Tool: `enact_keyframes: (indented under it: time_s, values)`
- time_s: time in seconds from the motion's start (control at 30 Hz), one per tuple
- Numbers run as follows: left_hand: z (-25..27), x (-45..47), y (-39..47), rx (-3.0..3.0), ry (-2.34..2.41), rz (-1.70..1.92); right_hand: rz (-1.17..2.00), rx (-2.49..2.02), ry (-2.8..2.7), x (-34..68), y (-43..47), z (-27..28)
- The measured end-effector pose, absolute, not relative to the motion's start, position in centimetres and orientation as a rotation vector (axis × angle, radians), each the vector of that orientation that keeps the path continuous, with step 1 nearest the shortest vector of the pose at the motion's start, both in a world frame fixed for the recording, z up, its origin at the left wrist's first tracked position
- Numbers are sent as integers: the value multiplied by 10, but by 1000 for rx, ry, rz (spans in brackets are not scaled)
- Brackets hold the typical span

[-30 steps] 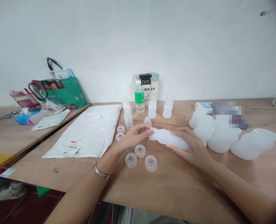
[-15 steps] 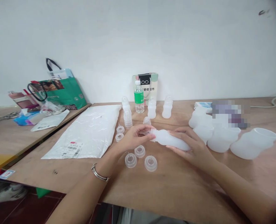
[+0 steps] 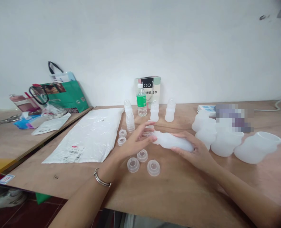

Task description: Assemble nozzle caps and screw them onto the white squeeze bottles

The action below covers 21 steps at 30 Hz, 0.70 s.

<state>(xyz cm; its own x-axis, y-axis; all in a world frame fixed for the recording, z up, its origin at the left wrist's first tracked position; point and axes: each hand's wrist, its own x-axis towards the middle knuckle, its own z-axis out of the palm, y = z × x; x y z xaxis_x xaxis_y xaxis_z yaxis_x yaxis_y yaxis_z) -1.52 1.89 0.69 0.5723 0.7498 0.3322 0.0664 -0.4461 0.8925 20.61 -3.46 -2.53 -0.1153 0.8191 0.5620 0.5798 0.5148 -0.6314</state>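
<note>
My right hand [image 3: 194,147] is closed around the body of a frosted white baby bottle [image 3: 169,141], which lies tilted sideways above the table. At its left end is a clear teat-like top [image 3: 148,134], partly hidden by fingers. My left hand [image 3: 139,137] surrounds that end with fingers spread; its thumb lies at the neck and its index finger is raised clear of it. Several clear ring caps [image 3: 153,167] lie in front and to the left. Beyond stand capped baby bottles [image 3: 170,110]. Several open frosted bottle bodies [image 3: 250,148] are grouped at the right.
A white plastic mailer [image 3: 88,133] lies on the wooden table [image 3: 178,196] at the left. Behind stand a water bottle [image 3: 141,101] and a paper bag [image 3: 154,84] against the wall. A green bag [image 3: 71,95] and packets sit on the adjoining table.
The fingers of my left hand have spread from the bottle's neck, where they were pinched before. My right hand still holds the bottle in nearly the same place.
</note>
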Motion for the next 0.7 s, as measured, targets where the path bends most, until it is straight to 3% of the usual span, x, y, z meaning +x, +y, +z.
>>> enact_keyframes:
  time_s: [0.1,0.3,0.47,0.7]
  values:
    - [5,-16,22,1900,772,859,326,-1175,-1816,207,-34,-26]
    - [12,-17,19,2090,551,896,290,-1175,-1813,208,-33,-24]
    - [6,-19,21,1988,742,870,319,-1173,-1801,208,-32,-24]
    - [5,-18,22,1888,662,895,331,-1201,-1780,208,-33,-25]
